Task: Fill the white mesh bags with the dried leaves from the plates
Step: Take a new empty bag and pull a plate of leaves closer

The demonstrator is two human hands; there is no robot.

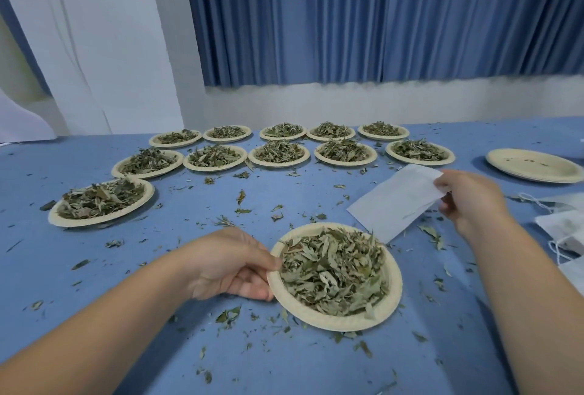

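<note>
A beige paper plate point(328, 320) heaped with dried green leaves point(331, 271) sits on the blue table right in front of me. My left hand point(227, 265) grips its left rim, thumb on top and fingers underneath. To the right and a little farther away, my right hand point(467, 198) pinches one end of a flat white mesh bag point(395, 202); the bag's other end slopes down toward the table near the plate. The bag looks flat, with no leaves visible in it.
Several more plates of leaves point(101, 198) stand in rows across the far table. An almost bare plate point(534, 165) lies at the far right. More white bags with strings point(562, 227) are piled at the right edge. Loose leaf bits point(243, 202) litter the blue cloth.
</note>
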